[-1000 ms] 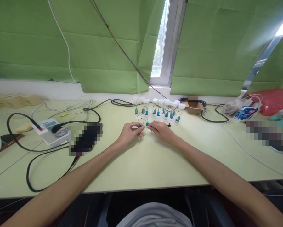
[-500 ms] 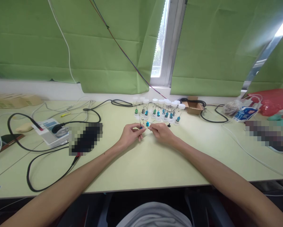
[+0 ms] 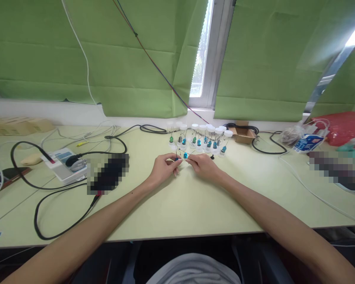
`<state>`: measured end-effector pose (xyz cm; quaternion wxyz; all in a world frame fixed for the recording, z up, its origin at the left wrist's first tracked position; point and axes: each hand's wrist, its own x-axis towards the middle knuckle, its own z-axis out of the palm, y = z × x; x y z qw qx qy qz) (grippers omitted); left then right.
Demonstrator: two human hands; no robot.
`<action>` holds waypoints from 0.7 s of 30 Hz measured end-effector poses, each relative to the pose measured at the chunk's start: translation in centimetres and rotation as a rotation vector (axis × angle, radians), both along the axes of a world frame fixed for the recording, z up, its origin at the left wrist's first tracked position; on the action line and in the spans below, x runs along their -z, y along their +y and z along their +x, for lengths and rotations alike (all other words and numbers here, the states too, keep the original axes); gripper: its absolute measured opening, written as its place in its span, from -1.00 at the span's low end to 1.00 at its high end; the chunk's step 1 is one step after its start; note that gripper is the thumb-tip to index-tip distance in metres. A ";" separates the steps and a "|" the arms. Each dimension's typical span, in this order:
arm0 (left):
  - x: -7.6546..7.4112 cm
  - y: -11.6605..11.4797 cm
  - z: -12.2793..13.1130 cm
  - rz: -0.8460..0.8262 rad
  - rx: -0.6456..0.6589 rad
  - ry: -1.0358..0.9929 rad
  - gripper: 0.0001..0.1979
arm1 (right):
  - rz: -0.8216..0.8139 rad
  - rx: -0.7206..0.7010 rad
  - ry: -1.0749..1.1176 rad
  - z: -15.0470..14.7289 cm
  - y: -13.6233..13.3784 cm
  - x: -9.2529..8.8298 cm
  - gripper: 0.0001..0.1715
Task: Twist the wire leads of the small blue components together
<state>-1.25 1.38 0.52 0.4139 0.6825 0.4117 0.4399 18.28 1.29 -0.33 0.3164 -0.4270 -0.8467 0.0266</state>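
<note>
My left hand (image 3: 163, 167) pinches a small dark-blue piece (image 3: 176, 159) with a thin dark lead standing up from it. Facing it, my right hand (image 3: 205, 165) is closed, thumb and index finger pressed together at a thin whitish bit too small to name. Just beyond the fingertips lies a bright blue component (image 3: 185, 156) with thin leads. Behind both hands several clear capped tubes (image 3: 228, 136) stand upright, holding blue or green pieces with wire leads. Right of my right hand, a small black part (image 3: 212, 157) sits on the table.
On the left of the table (image 3: 165, 213) are a white power box (image 3: 61, 165), looped black cables (image 3: 36, 213) and a blurred dark object (image 3: 109, 173). An open cardboard box (image 3: 244, 134) is at the back. Farther right lie a blue-and-white pack (image 3: 309, 142), a red bag (image 3: 344, 128) and a phone (image 3: 352, 187).
My right fingertips have shifted very slightly left, nearer to my left fingertips. Otherwise the scene looks the same.
</note>
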 end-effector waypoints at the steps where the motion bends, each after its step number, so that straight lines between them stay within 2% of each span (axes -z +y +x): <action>1: -0.1 0.0 0.0 -0.004 -0.005 0.003 -0.72 | 0.008 0.004 -0.014 0.0 0.0 0.0 -0.60; 5: 0.0 0.2 0.0 -0.014 -0.021 0.005 -0.70 | 0.017 0.024 -0.078 0.2 0.1 -0.2 -0.60; 13: 1.0 1.2 -0.5 0.032 -0.084 0.026 -0.68 | -0.032 0.127 -0.245 0.6 0.2 -0.4 -0.64; 21: 1.0 0.9 -0.3 0.044 -0.079 0.063 -0.70 | -0.111 0.196 -0.306 0.5 0.4 -0.1 -0.81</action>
